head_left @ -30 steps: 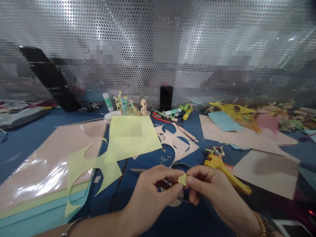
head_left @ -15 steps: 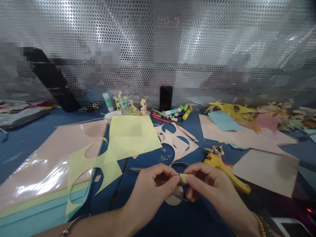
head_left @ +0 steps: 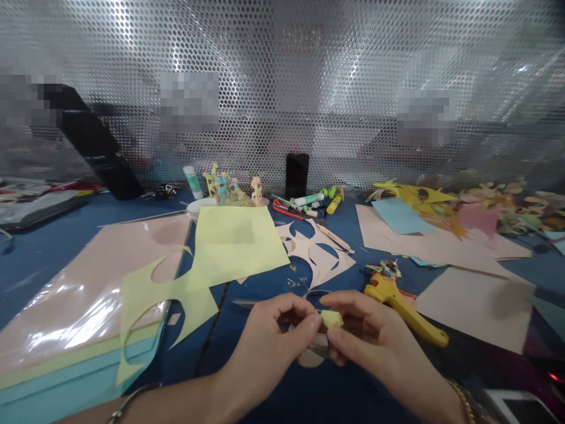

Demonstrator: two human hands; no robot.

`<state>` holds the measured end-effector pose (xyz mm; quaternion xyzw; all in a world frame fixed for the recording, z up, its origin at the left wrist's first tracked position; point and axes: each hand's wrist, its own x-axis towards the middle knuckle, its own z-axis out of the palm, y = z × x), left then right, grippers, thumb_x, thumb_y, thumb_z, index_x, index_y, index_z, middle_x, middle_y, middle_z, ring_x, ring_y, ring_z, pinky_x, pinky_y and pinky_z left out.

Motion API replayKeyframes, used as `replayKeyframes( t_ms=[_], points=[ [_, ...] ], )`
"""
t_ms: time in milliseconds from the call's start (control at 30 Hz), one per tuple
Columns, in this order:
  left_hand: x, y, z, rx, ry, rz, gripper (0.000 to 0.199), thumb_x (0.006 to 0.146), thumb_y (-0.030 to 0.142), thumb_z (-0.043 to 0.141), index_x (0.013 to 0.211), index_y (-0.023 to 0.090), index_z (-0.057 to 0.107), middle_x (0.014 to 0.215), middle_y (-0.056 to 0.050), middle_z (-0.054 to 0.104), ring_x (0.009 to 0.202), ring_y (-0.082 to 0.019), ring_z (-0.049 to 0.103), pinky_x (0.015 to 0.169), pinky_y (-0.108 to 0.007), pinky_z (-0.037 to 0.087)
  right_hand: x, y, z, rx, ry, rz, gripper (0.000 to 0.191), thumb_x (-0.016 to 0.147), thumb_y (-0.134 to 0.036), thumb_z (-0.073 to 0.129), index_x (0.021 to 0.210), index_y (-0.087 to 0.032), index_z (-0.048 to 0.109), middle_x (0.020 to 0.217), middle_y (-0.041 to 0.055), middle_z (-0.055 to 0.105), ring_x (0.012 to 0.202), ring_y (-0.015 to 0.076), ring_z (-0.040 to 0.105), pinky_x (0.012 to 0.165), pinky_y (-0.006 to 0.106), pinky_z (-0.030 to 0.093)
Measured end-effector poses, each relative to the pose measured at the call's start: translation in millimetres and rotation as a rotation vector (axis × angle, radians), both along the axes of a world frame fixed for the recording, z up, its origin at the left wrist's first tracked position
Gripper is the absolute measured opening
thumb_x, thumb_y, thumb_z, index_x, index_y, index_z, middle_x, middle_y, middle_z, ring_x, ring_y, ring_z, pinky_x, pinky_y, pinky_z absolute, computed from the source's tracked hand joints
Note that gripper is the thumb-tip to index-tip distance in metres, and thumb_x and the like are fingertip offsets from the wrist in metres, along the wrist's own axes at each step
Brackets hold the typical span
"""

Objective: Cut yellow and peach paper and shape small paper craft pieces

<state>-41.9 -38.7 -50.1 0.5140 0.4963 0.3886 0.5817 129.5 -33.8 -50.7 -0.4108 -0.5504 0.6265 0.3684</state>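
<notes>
– Where's the scrap [head_left: 332, 319]?
– Below the centre of the frame, a little to the right. It's yellow and looks folded.
– Who has it?
– The left hand [head_left: 271, 337], thumb and forefinger pinching its left edge.
– And the right hand [head_left: 379, 341]?
– Thumb and forefinger spread, one below the scrap, one above. Whether the thumb touches it, I can't tell.
– What's under them?
– Scissors [head_left: 243, 303], partly hidden, their blade poking out left, and a pale disc [head_left: 311, 358] at lower centre.
– Nearby?
– A yellow tool [head_left: 410, 315] at lower right, and a yellow sheet [head_left: 241, 244] left of centre.
</notes>
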Motion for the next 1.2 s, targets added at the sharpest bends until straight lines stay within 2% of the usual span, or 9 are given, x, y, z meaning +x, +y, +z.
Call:
replayKeyframes(
  t_ms=[100, 233, 433, 667, 867, 1067, 1200],
  points=[
    [0, -1, -1.3, -0.011, 0.009, -0.030, 0.017, 0.079, 0.031, 0.061, 0.074, 0.014, 0.062, 0.062, 0.003, 0.056, 0.049, -0.007, 0.049, 0.044, -0.015, 0.045, -1, -1, -1.8, 0.033, -0.001, 0.061, 0.025, 0.078, -0.032, 0.070, 0.099, -0.021, 0.061, 0.079, -0.0029, 0.063, 0.056, 0.0052, 0.056, 0.054, 0.017, 0.049],
    [-1, -2, -2.2, -0.011, 0.044, -0.036, 0.017, 0.080, 0.031, 0.061, 0.075, 0.015, 0.061, 0.062, 0.003, 0.054, 0.050, -0.006, 0.048, 0.043, -0.014, 0.043, -1, 0, -2.1, 0.017, -0.034, 0.065, 0.020, 0.079, -0.034, 0.069, 0.089, -0.018, 0.060, 0.068, -0.0042, 0.059, 0.054, 0.0060, 0.055, 0.052, 0.018, 0.048],
    [-1, -2, -3.4, 0.041, 0.066, -0.015, 0.016, 0.082, 0.031, 0.060, 0.075, 0.016, 0.061, 0.063, 0.003, 0.055, 0.054, -0.007, 0.048, 0.045, -0.015, 0.040, 2, 4, -4.8, -0.085, 0.010, 0.057, 0.025, 0.077, -0.035, 0.071, 0.083, -0.017, 0.056, 0.060, -0.0043, 0.061, 0.051, 0.0073, 0.059, 0.051, 0.019, 0.051],
    [-1, -6, -4.3, 0.067, 0.048, -0.066, 0.016, 0.082, 0.029, 0.059, 0.074, 0.016, 0.060, 0.067, 0.002, 0.058, 0.060, -0.010, 0.051, 0.056, -0.020, 0.040, 1, 4, -5.7, -0.129, 0.059, 0.081, 0.028, 0.074, -0.035, 0.074, 0.079, -0.017, 0.053, 0.061, -0.0056, 0.059, 0.052, 0.0065, 0.059, 0.050, 0.018, 0.053],
    [2, -8, 0.0, 0.088, 0.118, -0.089, 0.014, 0.080, 0.026, 0.058, 0.070, 0.016, 0.059, 0.064, 0.002, 0.056, 0.057, -0.009, 0.046, 0.054, -0.020, 0.038, -2, 4, -3.1, -0.195, 0.129, 0.140, 0.034, 0.068, -0.036, 0.078, 0.073, -0.018, 0.049, 0.056, -0.0069, 0.056, 0.048, 0.0065, 0.056, 0.045, 0.018, 0.051],
    [3, -11, 0.4, 0.065, 0.090, -0.108, 0.012, 0.078, 0.025, 0.059, 0.070, 0.016, 0.059, 0.066, 0.002, 0.056, 0.058, -0.010, 0.047, 0.055, -0.021, 0.040, 0, 0, -0.1, -0.288, 0.226, 0.180, 0.026, 0.072, -0.028, 0.074, 0.073, -0.017, 0.051, 0.057, -0.0049, 0.057, 0.048, 0.0071, 0.056, 0.045, 0.018, 0.050],
    [2, -9, -0.5, 0.034, -0.006, -0.096, 0.016, 0.080, 0.029, 0.060, 0.071, 0.016, 0.057, 0.063, 0.003, 0.057, 0.055, -0.008, 0.047, 0.052, -0.018, 0.039, 2, 1, 0.6, -0.349, 0.340, 0.201, 0.022, 0.079, -0.035, 0.067, 0.079, -0.016, 0.055, 0.062, -0.0021, 0.058, 0.050, 0.0080, 0.057, 0.045, 0.018, 0.051]
  ],
)
